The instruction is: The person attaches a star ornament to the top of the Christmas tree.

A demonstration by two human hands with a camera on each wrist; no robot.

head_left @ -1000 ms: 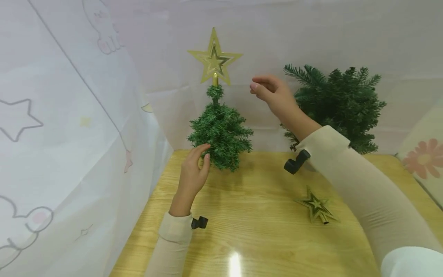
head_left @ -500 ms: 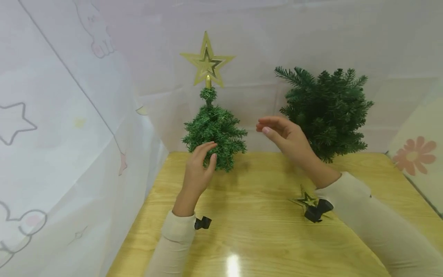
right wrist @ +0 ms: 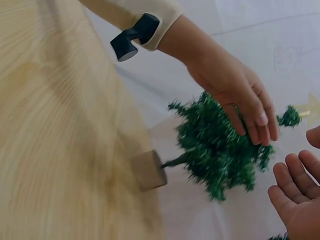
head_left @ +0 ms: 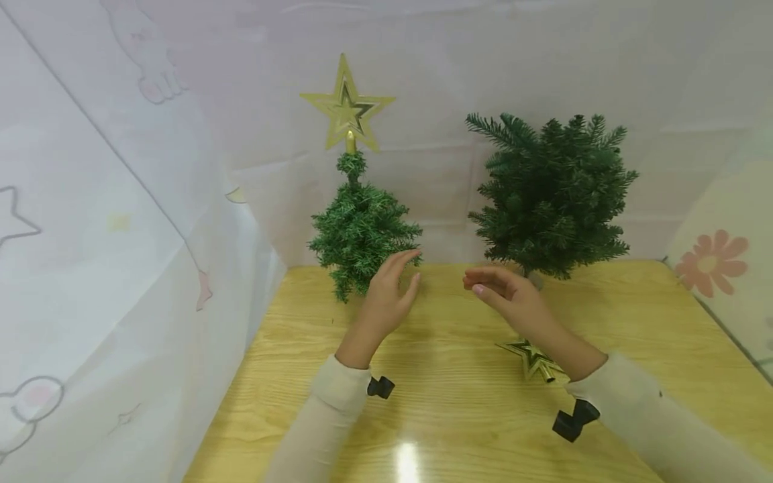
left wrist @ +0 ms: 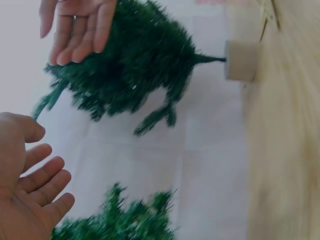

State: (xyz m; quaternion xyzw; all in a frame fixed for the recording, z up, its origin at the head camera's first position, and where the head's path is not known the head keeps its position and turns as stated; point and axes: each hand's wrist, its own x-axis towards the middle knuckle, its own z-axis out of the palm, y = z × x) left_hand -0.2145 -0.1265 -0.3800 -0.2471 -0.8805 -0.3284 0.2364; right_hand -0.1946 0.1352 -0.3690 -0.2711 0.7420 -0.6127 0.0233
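A small green Christmas tree [head_left: 362,228] stands at the back left, a gold star topper [head_left: 347,111] upright on its tip. To its right is a fuller, darker Christmas tree [head_left: 558,194] with no topper on it. My left hand [head_left: 388,295] hovers in front of the smaller tree, fingers relaxed and nothing in them. Facing it, my right hand [head_left: 513,298] is held in the air before the darker tree, its fingers loosely bent and holding nothing. Partly behind my right wrist, a second gold star topper [head_left: 531,360] lies on the table.
The wooden table [head_left: 447,416] ends at a pale cloth backdrop [head_left: 435,80] behind the trees. Round bases hold up both trees: one base [left wrist: 241,61] shows under the darker tree, another base [right wrist: 149,171] under the smaller one. A black camera mount sits on each wrist.
My right hand has come down from beside the upright star to low between the trees. My left hand has shifted right, and the head view has turned slightly right.
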